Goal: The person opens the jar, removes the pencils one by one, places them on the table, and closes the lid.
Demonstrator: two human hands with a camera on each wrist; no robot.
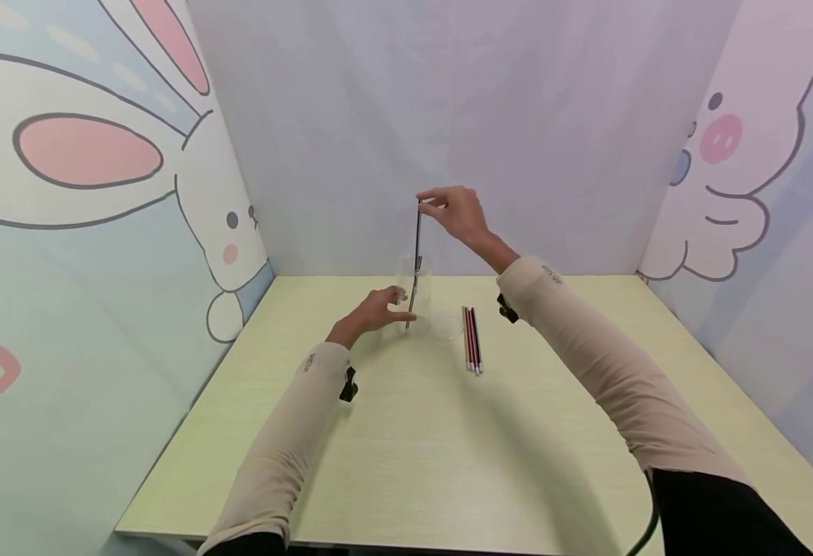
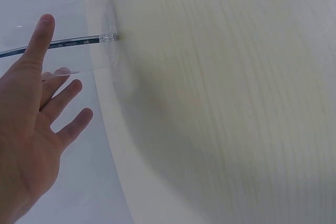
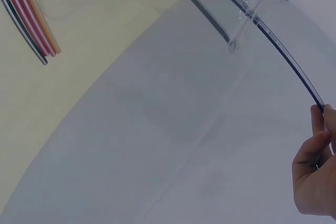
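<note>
My left hand (image 1: 376, 310) steadies a clear cylindrical cup (image 1: 425, 287), thumb on one side and fingers on the other. Inside the cup leans a dark pencil (image 2: 79, 41) marked HB, its clear-looking end down at the cup's base. Above, my right hand (image 1: 458, 212) pinches the top of another dark pencil (image 1: 418, 232) between thumb and fingertips. This held pencil (image 3: 289, 56) hangs nearly upright, its lower end within the cup's mouth. Whether it touches the leaning pencil I cannot tell.
Several pencils (image 1: 472, 340) in dark, red and orange tones lie side by side to the right of the cup. Between them and the cup lies a clear round disc (image 1: 446, 327). The pale wooden table (image 1: 392, 463) meets a plain back wall (image 1: 350, 154) behind the cup.
</note>
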